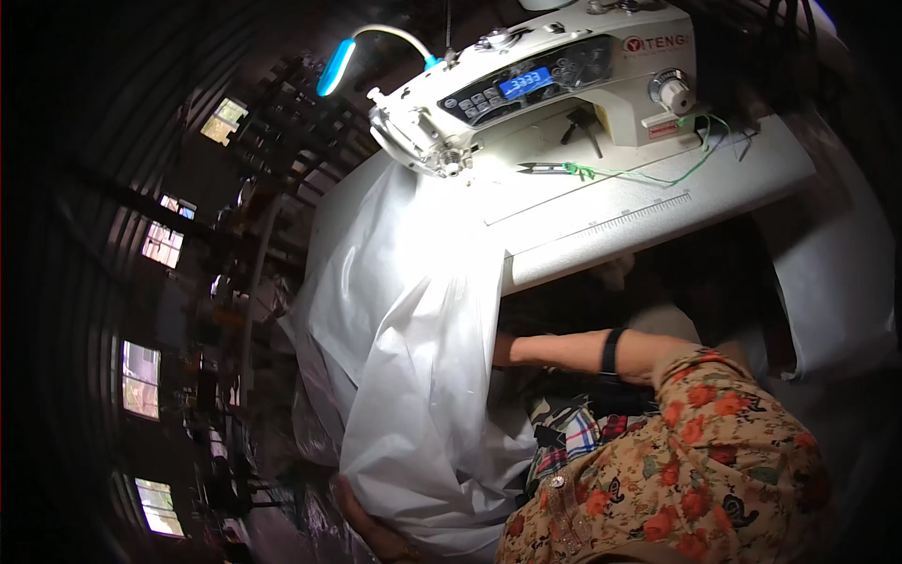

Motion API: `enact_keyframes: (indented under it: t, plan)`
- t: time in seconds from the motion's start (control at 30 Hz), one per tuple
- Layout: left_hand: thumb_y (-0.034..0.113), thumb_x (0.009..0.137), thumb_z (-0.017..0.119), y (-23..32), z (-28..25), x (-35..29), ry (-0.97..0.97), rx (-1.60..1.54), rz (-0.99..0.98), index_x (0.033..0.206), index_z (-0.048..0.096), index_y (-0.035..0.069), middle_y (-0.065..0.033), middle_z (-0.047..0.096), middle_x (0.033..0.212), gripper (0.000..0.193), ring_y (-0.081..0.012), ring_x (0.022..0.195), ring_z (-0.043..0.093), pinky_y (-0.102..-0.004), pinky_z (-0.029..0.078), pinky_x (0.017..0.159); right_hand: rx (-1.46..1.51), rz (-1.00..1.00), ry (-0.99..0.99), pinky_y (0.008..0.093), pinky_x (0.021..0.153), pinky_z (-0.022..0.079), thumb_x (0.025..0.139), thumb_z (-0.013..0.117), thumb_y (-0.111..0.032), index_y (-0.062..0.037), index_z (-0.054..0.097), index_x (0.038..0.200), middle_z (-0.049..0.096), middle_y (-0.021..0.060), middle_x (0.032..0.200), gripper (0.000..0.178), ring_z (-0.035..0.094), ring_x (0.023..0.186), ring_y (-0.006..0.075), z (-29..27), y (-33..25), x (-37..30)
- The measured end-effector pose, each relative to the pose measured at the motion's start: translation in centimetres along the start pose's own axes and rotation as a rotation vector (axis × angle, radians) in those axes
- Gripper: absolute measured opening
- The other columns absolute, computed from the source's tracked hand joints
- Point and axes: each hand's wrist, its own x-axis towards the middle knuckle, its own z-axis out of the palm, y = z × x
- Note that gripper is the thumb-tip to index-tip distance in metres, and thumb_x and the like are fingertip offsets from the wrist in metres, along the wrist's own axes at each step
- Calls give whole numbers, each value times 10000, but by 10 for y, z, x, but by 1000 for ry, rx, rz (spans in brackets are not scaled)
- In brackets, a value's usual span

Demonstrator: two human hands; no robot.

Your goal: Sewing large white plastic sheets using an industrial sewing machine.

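A large glossy white sheet [413, 376] of thin, pliable material hangs in folds over the near side of a sewing machine table [648, 202]. Its upper part runs under the lit head of a white sewing machine [601, 80]. My left hand [366, 526] is at the sheet's lower left edge, against it, with most fingers hidden behind the folds. From the right, my right forearm with a black wristband reaches to the sheet's other edge; only a bit of my right hand [505, 351] shows, its fingers hidden behind the material.
A small blue lamp [336, 68] on a bent neck shines beside the machine. On the table lie thread snips [545, 169] tied to green cord and a small dark tool [583, 124]. More white material [827, 273] hangs off the right end. The left background is dark and cluttered.
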Motion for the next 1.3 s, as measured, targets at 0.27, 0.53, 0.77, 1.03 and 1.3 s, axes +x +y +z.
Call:
enact_keyframes:
  t: [0.27, 0.53, 0.77, 1.03, 1.3]
  plan:
    - [289, 944, 611, -51, -31, 36, -98, 215, -52, 1208, 567, -8, -86, 561, 1154, 400, -190, 1071, 532, -317, 405, 968, 278, 334, -159, 317, 621, 451, 873, 616, -235, 28, 690, 890, 653, 75, 755, 274, 594, 699, 150, -125, -161, -132]
    - [270, 941, 623, -81, -13, 56, -237, 295, -65, 940, 661, -24, -39, 633, 887, 296, -139, 813, 581, -300, 466, 773, -210, 829, 10, 385, 671, 489, 871, 553, -225, 3, 685, 914, 640, 149, 720, 267, 639, 705, 270, -181, -136, -250]
    - [227, 938, 634, -116, -79, 82, -273, 296, -146, 863, 698, -31, -24, 677, 808, 276, -100, 702, 594, -259, 475, 662, -889, 101, 91, 423, 667, 482, 872, 674, -277, -17, 605, 883, 634, 152, 803, 270, 637, 770, 323, -163, -227, -130]
    - [162, 948, 620, -95, -59, 75, -351, 179, -151, 944, 702, -62, -69, 711, 866, 238, -99, 737, 633, -236, 495, 703, 693, 551, 137, 332, 795, 515, 954, 596, -219, -11, 526, 1133, 594, 83, 1031, 283, 607, 949, 161, -41, -183, -46]
    - [170, 967, 602, -94, -71, 68, -300, 199, -141, 944, 692, -54, -52, 702, 866, 242, -88, 728, 612, -231, 481, 689, 840, 794, 248, 366, 797, 540, 965, 583, -219, -45, 471, 1172, 543, 74, 1098, 293, 581, 1029, 180, 18, -162, -45]
